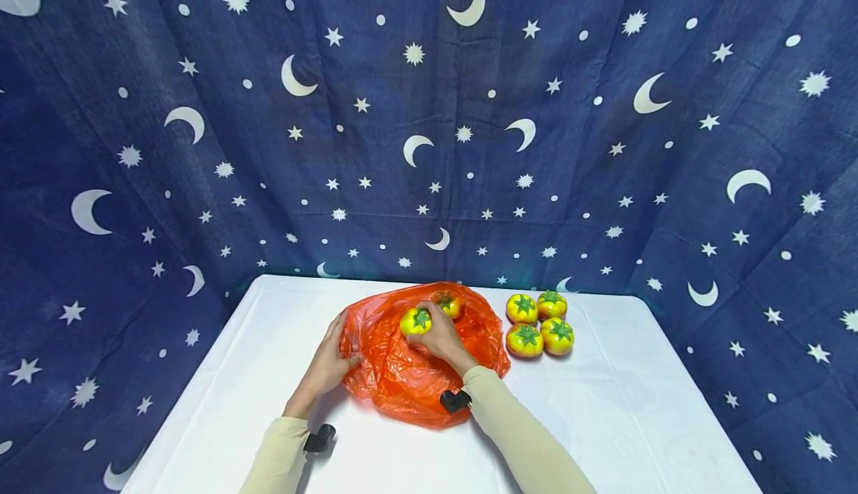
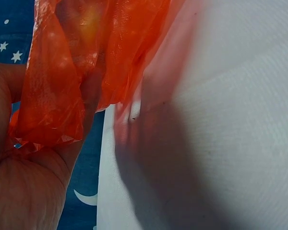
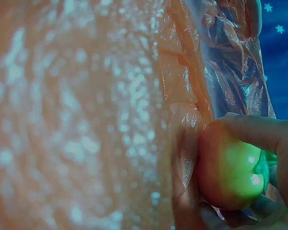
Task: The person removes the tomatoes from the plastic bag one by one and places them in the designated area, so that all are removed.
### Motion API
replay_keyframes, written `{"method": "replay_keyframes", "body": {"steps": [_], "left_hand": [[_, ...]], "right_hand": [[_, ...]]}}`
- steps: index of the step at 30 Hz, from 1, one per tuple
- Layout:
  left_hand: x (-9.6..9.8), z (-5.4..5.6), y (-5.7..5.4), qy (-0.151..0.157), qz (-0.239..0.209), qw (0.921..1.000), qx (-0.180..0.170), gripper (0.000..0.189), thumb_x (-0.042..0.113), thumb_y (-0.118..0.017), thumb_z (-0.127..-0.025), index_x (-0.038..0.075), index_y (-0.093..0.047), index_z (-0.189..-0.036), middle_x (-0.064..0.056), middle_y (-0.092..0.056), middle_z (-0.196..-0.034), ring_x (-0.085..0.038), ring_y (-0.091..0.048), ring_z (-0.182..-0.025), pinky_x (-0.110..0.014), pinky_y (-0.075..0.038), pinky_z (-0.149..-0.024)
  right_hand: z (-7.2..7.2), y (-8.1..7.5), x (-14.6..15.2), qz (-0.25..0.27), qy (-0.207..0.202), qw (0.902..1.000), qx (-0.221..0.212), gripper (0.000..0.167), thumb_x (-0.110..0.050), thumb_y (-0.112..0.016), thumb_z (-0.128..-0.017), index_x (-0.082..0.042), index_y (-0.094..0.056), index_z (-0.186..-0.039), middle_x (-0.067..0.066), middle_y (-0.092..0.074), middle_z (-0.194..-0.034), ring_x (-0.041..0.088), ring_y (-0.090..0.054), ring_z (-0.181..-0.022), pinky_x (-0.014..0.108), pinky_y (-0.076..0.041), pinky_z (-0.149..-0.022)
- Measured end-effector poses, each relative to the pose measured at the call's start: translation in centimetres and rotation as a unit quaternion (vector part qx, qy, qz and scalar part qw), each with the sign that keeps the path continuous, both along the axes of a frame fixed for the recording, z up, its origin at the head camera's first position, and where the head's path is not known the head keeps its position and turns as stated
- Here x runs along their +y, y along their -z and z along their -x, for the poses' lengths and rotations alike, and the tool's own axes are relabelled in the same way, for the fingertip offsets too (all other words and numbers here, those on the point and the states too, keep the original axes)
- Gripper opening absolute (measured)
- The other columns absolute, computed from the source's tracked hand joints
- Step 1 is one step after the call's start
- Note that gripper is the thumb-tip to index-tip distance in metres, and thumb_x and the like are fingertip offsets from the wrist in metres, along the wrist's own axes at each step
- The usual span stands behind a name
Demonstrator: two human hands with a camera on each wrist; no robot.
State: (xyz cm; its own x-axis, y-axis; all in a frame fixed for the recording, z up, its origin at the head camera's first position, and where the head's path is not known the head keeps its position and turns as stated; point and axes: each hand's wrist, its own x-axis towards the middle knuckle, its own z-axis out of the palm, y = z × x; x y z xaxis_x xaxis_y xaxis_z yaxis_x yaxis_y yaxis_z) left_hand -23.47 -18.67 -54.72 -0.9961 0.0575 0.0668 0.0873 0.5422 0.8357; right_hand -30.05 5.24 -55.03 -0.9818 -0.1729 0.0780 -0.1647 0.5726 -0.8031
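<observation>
A red plastic bag lies spread on the table. My left hand holds its left side; in the left wrist view the thin film of the bag hangs between the thumb and fingers of that hand. With my right hand I grip a yellow-red tomato with a green leafy top, over the bag. The right wrist view shows this tomato between thumb and fingers, close to the crumpled film. Another tomato sits at the bag's far side, partly behind my right hand.
Right of the bag stand several more tomatoes in a tight cluster. A white cloth covers the table. Behind its far edge hangs a dark blue curtain with moons and stars. Black wrist cameras stick out from both sleeves.
</observation>
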Motion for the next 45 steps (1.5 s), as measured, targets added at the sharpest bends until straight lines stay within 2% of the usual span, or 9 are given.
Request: {"method": "replay_keyframes", "body": {"steps": [6,12,17,29,38,45], "left_hand": [[0.0,0.0,0.2,0.001,0.005,1.0000,0.000,0.100,-0.003,-0.072,-0.081,0.013,-0.012,-0.159,-0.014,-0.013,-0.165,-0.044,-0.021,-0.148,-0.058,-0.023,-0.118],[0.0,-0.1,0.2,-0.004,0.002,1.0000,0.000,0.099,-0.001,-0.073,-0.080,0.013,-0.014,-0.159,-0.013,-0.014,-0.165,-0.044,-0.022,-0.148,-0.059,-0.023,-0.118],[0.0,-0.2,0.1,-0.005,-0.002,1.0000,-0.008,0.099,-0.002,-0.073,-0.080,0.013,-0.014,-0.159,-0.013,-0.013,-0.165,-0.044,-0.020,-0.149,-0.059,-0.023,-0.118],[0.0,-0.1,0.1,-0.013,0.001,0.9996,-0.023,0.101,-0.004,-0.072,-0.080,0.014,-0.012,-0.159,-0.013,-0.012,-0.165,-0.044,-0.018,-0.149,-0.059,-0.023,-0.117],[0.0,0.0,0.4,-0.018,0.007,0.9997,-0.015,0.101,-0.006,-0.072,-0.078,0.013,-0.014,-0.159,-0.016,-0.014,-0.164,-0.047,-0.021,-0.147,-0.061,-0.026,-0.115],[0.0,0.1,0.3,-0.015,0.002,0.9998,-0.012,0.100,-0.007,-0.071,-0.078,0.012,-0.014,-0.159,-0.015,-0.014,-0.164,-0.046,-0.021,-0.148,-0.060,-0.024,-0.117]], "right_hand": [[-0.6,-0.2,-0.1,0.008,0.005,0.9999,-0.010,0.061,-0.015,-0.085,-0.074,-0.017,-0.055,-0.126,0.010,-0.060,-0.124,0.029,-0.059,-0.107,0.048,-0.053,-0.096],[-1.3,-1.0,-0.4,0.020,0.010,0.9994,-0.028,0.063,-0.020,-0.084,-0.076,-0.020,-0.054,-0.131,0.009,-0.058,-0.129,0.029,-0.057,-0.110,0.048,-0.053,-0.097],[-1.8,-1.8,-0.5,0.015,0.004,0.9999,-0.006,0.065,-0.021,-0.085,-0.075,-0.018,-0.055,-0.133,0.009,-0.057,-0.132,0.029,-0.057,-0.114,0.049,-0.052,-0.098],[-3.0,-4.3,-0.7,0.036,0.003,0.9984,0.043,0.066,-0.023,-0.086,-0.071,-0.017,-0.059,-0.131,0.009,-0.060,-0.126,0.028,-0.058,-0.111,0.046,-0.052,-0.096],[-4.3,-6.0,-0.3,0.069,-0.011,0.9944,0.079,0.064,-0.024,-0.085,-0.072,-0.015,-0.060,-0.130,0.008,-0.060,-0.127,0.026,-0.059,-0.110,0.041,-0.053,-0.095],[-5.2,-7.0,0.4,0.080,-0.023,0.9904,0.110,0.065,-0.025,-0.085,-0.070,-0.014,-0.060,-0.129,0.007,-0.060,-0.125,0.024,-0.059,-0.109,0.037,-0.053,-0.092]]}}
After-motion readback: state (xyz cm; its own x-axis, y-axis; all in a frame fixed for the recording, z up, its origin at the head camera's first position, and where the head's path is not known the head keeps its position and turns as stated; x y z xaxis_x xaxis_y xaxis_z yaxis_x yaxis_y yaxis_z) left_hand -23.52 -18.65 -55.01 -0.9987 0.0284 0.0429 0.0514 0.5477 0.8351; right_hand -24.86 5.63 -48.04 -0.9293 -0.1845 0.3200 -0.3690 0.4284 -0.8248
